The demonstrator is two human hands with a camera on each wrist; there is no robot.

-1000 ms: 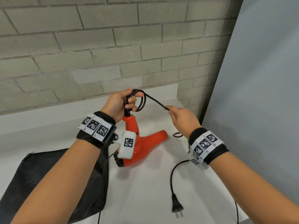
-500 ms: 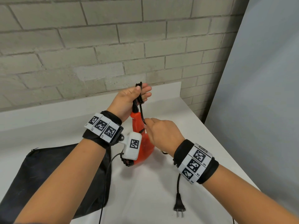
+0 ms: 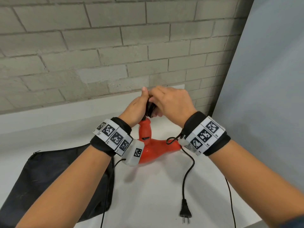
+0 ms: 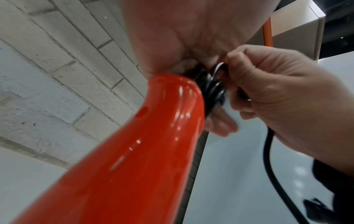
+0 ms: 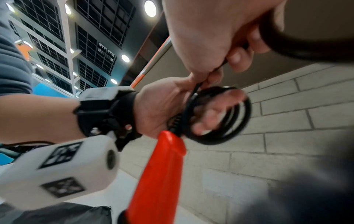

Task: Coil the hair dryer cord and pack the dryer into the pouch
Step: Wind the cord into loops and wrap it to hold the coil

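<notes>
An orange-red hair dryer stands on the white table, handle up. Above the handle's tip my left hand holds several black cord loops round its fingers. My right hand pinches the cord right at that coil. The rest of the cord hangs from under my right wrist down to the plug lying on the table. The black pouch lies flat at the left.
A grey brick wall rises behind the table, and a grey panel stands at the right. The table's right edge runs near the plug. Thin black sensor cables trail from both wrists.
My right hand went down the cord, then came up to the coil in my left hand, adding another loop. The free cord has shortened and the plug has slid slightly.
</notes>
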